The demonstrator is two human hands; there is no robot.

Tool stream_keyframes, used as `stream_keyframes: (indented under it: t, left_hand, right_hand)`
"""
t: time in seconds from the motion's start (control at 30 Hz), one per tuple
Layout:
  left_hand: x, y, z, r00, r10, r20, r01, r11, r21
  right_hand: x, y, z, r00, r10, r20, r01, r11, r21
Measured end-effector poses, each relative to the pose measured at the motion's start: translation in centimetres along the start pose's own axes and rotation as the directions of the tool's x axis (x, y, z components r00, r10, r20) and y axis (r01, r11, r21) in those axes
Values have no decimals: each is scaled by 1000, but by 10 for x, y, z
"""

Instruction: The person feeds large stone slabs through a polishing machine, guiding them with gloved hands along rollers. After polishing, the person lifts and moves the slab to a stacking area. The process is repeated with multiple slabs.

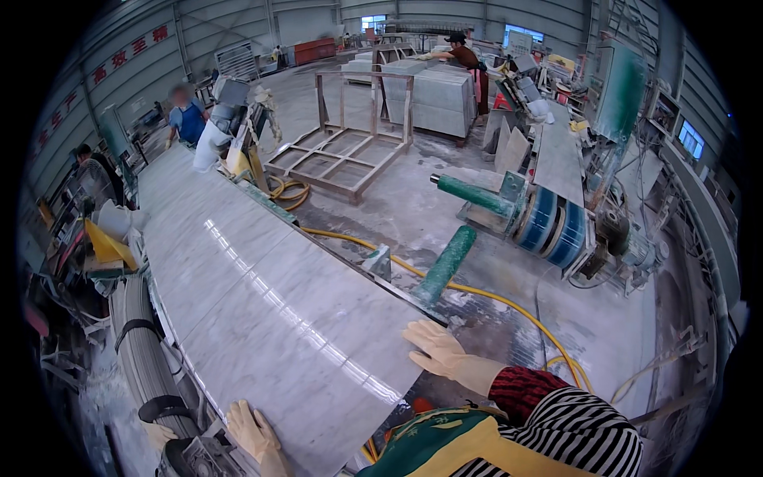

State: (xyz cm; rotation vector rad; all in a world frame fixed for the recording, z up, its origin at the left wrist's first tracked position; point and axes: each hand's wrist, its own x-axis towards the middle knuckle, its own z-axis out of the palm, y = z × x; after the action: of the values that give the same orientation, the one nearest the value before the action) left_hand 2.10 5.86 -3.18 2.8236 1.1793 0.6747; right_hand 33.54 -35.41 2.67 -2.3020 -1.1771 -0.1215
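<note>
Pale grey marble, polished enough to throw back a line of ceiling lights: that's the long stone slab (262,294) both gloved hands are on. The left hand (253,433) lies flat on the near end of it, fingers spread, nothing clasped; its wrist is cut off at the bottom edge, so I can't make out more of that arm. The right hand (437,351) is also wide open, palm pressed on the slab's near right corner, with a striped sleeve (572,433) behind it. So the grip is loose on both sides, just flat contact, and the slab runs away from the hands toward the upper left.

The surface under the slab is mostly hidden; only a ribbed roller (143,362) shows just left of the left hand. Right past the right hand there's a green padded arm (445,266) and a yellow hose (493,298) on the wet floor, then a machine with blue discs (556,226) further out.

Way beyond, a metal rack frame (350,151), stacked slabs (433,95), and a person in blue (188,119). Red characters (127,56) run along the far left wall, too bent to matter.
</note>
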Motion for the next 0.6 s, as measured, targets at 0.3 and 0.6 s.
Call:
stream_keyframes:
  t: [0.3, 0.6]
  left_hand:
    - [5, 25, -29, 996, -57, 66, 58, 998, -7]
    - [2, 22, -32, 1000, -12, 21, 12, 1000, -9]
  right_hand:
    - [-74, 9, 27, 613, 731, 298, -729, 379, 570]
    - [-28, -72, 31, 391, 368, 844, -818, -282, 502]
